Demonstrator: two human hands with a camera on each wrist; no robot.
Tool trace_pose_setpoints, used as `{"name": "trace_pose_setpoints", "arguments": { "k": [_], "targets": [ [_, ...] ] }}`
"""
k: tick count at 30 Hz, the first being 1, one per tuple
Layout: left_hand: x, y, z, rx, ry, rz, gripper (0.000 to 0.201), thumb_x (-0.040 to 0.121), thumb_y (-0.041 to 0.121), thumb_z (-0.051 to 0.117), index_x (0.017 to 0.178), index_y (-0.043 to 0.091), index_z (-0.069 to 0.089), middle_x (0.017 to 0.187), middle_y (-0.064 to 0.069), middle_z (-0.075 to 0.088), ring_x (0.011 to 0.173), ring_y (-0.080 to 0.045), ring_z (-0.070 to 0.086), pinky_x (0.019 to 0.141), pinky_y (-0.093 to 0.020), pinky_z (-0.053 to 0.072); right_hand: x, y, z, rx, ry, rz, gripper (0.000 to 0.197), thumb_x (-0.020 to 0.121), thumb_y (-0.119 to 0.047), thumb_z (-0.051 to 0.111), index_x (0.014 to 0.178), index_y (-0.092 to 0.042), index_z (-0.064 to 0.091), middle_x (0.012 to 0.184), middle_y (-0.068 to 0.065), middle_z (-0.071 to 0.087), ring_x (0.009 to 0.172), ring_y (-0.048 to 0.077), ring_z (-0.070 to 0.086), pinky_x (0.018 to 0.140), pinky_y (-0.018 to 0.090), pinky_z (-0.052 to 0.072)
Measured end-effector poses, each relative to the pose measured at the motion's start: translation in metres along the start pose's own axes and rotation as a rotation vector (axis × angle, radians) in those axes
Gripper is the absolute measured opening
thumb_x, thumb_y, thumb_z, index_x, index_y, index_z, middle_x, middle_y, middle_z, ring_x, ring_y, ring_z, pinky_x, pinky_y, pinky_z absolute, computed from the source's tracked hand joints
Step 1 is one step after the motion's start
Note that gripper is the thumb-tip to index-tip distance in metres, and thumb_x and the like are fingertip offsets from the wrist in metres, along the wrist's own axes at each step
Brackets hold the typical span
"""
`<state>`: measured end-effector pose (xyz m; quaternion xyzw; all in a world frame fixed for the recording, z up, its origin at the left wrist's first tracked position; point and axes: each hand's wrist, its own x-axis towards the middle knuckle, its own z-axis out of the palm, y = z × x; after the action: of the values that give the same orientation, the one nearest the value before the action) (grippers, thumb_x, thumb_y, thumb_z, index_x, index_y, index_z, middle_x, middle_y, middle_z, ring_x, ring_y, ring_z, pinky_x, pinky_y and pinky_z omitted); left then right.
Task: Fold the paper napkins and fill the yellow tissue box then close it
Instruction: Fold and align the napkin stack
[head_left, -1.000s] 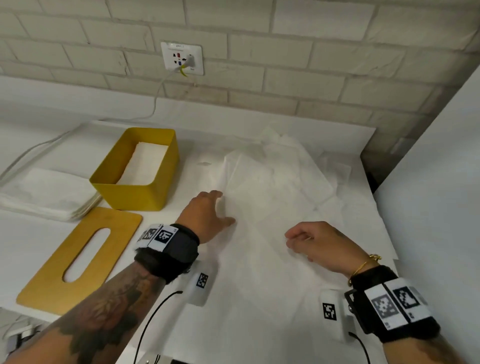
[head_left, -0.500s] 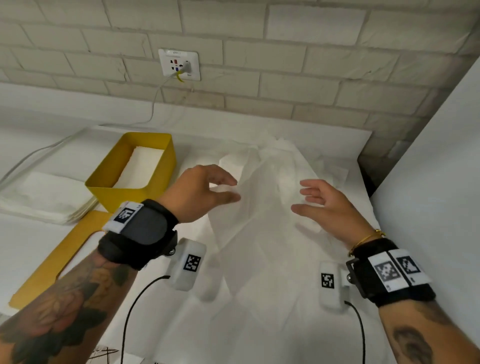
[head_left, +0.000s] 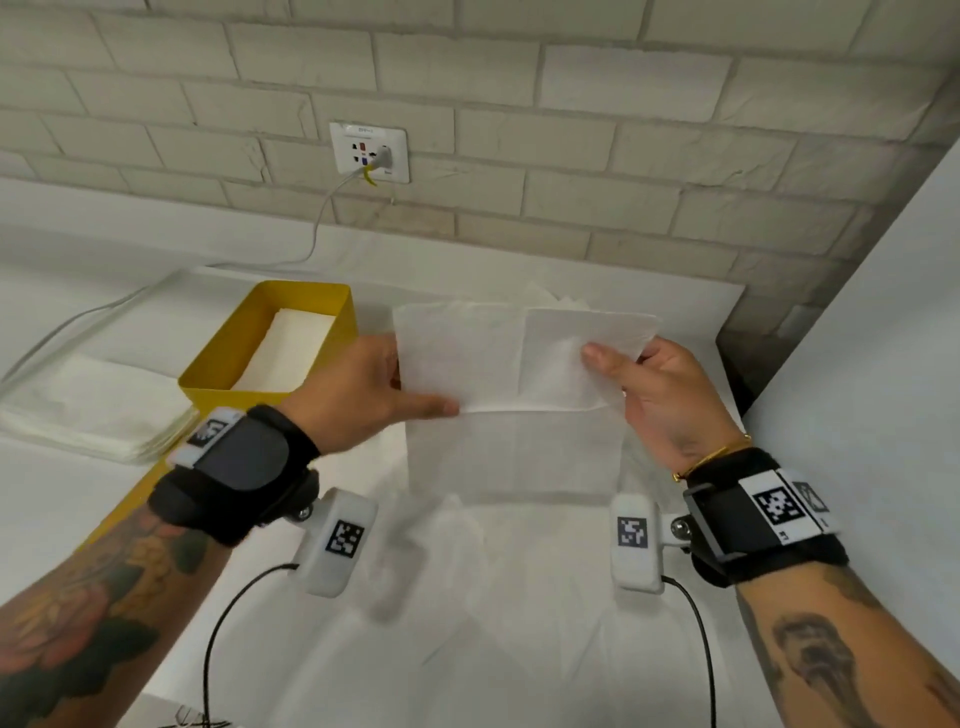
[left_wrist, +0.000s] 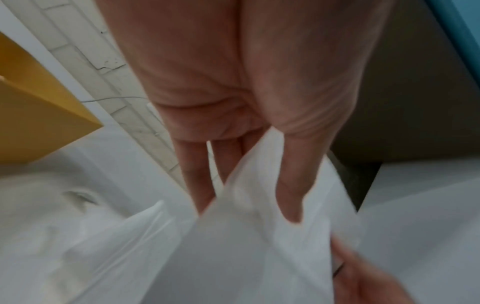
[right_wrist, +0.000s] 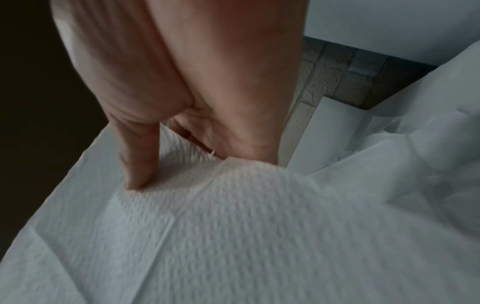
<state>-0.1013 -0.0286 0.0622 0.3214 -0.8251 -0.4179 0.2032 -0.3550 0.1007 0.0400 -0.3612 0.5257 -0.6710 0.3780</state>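
White paper napkin (head_left: 511, 364) is up off the table in the head view, stretched flat between both hands with its top half folded toward the camera. Left hand (head_left: 363, 389) pinches the left edge, thumb on the near face pointing right along the fold line, fingers hidden behind the sheet. Right hand (head_left: 660, 395) pinches the right edge, thumb on the near face, fingers curled behind. More loose white paper (head_left: 467, 597) covers the table (head_left: 62, 509) under the hands. Yellow tissue box (head_left: 270, 343) sits open just left of the left hand, with a white stack of folded napkins inside, below the rim. Its yellow lid (head_left: 130, 499) lies flat on the table nearer the camera, mostly hidden by the left forearm. Stack of flat napkins (head_left: 88, 410) lies left of the box. Brick wall behind, with a socket (head_left: 370, 152) and a cable plugged in.

Left wrist view: blurred. Left hand (left_wrist: 233, 102) has the napkin (left_wrist: 246, 236) clamped between thumb and fingers (left_wrist: 197, 174), with the sheet passing between them. Corner of the yellow box (left_wrist: 39, 113) shows at left. Part of the right hand (left_wrist: 363, 281) is at bottom right.

Right wrist view: the right hand (right_wrist: 182, 92) has the thumb pressed down onto the embossed napkin (right_wrist: 233, 226), and the other fingers are tucked under the sheet, mostly hidden. Firm pinch grip on paper. Crumpled loose paper (right_wrist: 415, 144) lies at right.
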Motion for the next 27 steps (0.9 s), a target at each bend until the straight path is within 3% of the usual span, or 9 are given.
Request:
{"name": "trace_pose_setpoints", "arguments": {
  "k": [2, 5, 11, 13, 15, 18, 20, 23, 27],
  "targets": [
    [-0.012, -0.012, 0.011, -0.062, 0.065, 0.009, 0.037, 0.076, 0.039, 0.078, 0.108, 0.022, 0.076, 0.106, 0.012, 0.077, 0.100, -0.005, 0.072, 0.093, -0.034, 0.058, -0.012, -0.007, -0.005, -0.048, -0.003, -0.051, 0.036, 0.065, -0.027, 0.082, 0.098, -0.014, 0.077, 0.106, 0.007, 0.078, 0.103, 0.020, 0.073, 0.091, 0.030, 0.057],
    [-0.034, -0.024, 0.025, -0.146, 0.100, 0.089, 0.029, 0.077, 0.033, 0.076, 0.104, 0.023, 0.079, 0.108, 0.015, 0.077, 0.105, -0.004, 0.071, 0.095, -0.027, 0.056, -0.044, -0.010, -0.016, -0.234, -0.054, -0.072, 0.022, 0.073, -0.025, 0.078, 0.093, -0.016, 0.080, 0.102, 0.006, 0.078, 0.100, 0.020, 0.073, 0.089, 0.026, 0.057],
    [-0.066, -0.058, 0.056, 0.020, -0.054, -0.069, 0.041, 0.076, 0.062, 0.070, 0.097, 0.028, 0.079, 0.102, 0.024, 0.072, 0.100, 0.004, 0.064, 0.087, -0.011, 0.045, -0.091, 0.029, -0.016, -0.366, -0.014, 0.254, 0.015, 0.085, -0.017, 0.075, 0.099, -0.012, 0.078, 0.098, 0.001, 0.079, 0.096, 0.016, 0.075, 0.082, 0.021, 0.057],
    [-0.068, -0.071, 0.064, 0.066, -0.048, -0.099, 0.052, 0.081, 0.070, 0.066, 0.081, 0.018, 0.074, 0.092, 0.012, 0.071, 0.088, -0.002, 0.063, 0.080, -0.021, 0.047, -0.093, 0.039, -0.012, -0.439, 0.023, 0.307, 0.004, 0.089, -0.016, 0.074, 0.086, -0.017, 0.077, 0.085, -0.006, 0.079, 0.082, 0.008, 0.075, 0.074, 0.018, 0.054],
    [-0.068, -0.077, 0.069, 0.119, -0.012, -0.139, 0.046, 0.085, 0.058, 0.070, 0.064, 0.019, 0.061, 0.075, 0.008, 0.063, 0.073, -0.004, 0.058, 0.069, -0.021, 0.043, -0.091, 0.049, -0.010, -0.554, 0.048, 0.308, 0.026, 0.091, -0.017, 0.074, 0.068, -0.022, 0.063, 0.061, -0.014, 0.066, 0.057, -0.001, 0.060, 0.060, 0.016, 0.043],
    [-0.064, -0.079, 0.072, 0.168, 0.038, -0.201, 0.045, 0.088, 0.049, 0.070, 0.069, 0.008, 0.065, 0.076, 0.003, 0.066, 0.071, -0.009, 0.058, 0.063, -0.021, 0.042, -0.089, 0.055, -0.006, -0.734, 0.170, 0.292, 0.015, 0.089, -0.023, 0.075, 0.099, -0.027, 0.064, 0.087, -0.011, 0.067, 0.077, 0.000, 0.060, 0.066, 0.015, 0.042],
    [-0.060, -0.082, 0.072, 0.206, 0.022, -0.227, 0.056, 0.089, 0.050, 0.069, 0.071, -0.002, 0.060, 0.073, -0.011, 0.064, 0.066, -0.021, 0.055, 0.061, -0.026, 0.042, -0.094, 0.057, 0.000, -0.804, 0.201, 0.196, 0.042, 0.087, -0.022, 0.078, 0.125, -0.026, 0.059, 0.111, -0.008, 0.064, 0.099, 0.006, 0.060, 0.076, 0.008, 0.040],
    [-0.055, -0.081, 0.072, 0.224, -0.029, -0.297, 0.055, 0.092, 0.046, 0.069, 0.062, 0.008, 0.043, 0.061, -0.008, 0.046, 0.056, -0.016, 0.037, 0.051, -0.022, 0.031, -0.104, 0.051, 0.022, -0.988, -0.063, -0.070, 0.049, 0.085, -0.023, 0.078, 0.129, -0.030, 0.057, 0.121, -0.015, 0.053, 0.112, 0.004, 0.051, 0.092, 0.010, 0.038],
    [-0.048, -0.086, 0.069, 0.150, -0.088, -0.384, 0.051, 0.091, 0.045, 0.071, 0.072, -0.002, 0.063, 0.061, 0.000, 0.061, 0.051, -0.008, 0.048, 0.048, -0.014, 0.036, -0.100, 0.064, 0.053, -1.458, -0.507, -0.147, 0.052, 0.090, -0.035, 0.066, 0.139, -0.028, 0.051, 0.133, -0.009, 0.049, 0.126, 0.015, 0.044, 0.105, 0.034, 0.032]
  ]
}}
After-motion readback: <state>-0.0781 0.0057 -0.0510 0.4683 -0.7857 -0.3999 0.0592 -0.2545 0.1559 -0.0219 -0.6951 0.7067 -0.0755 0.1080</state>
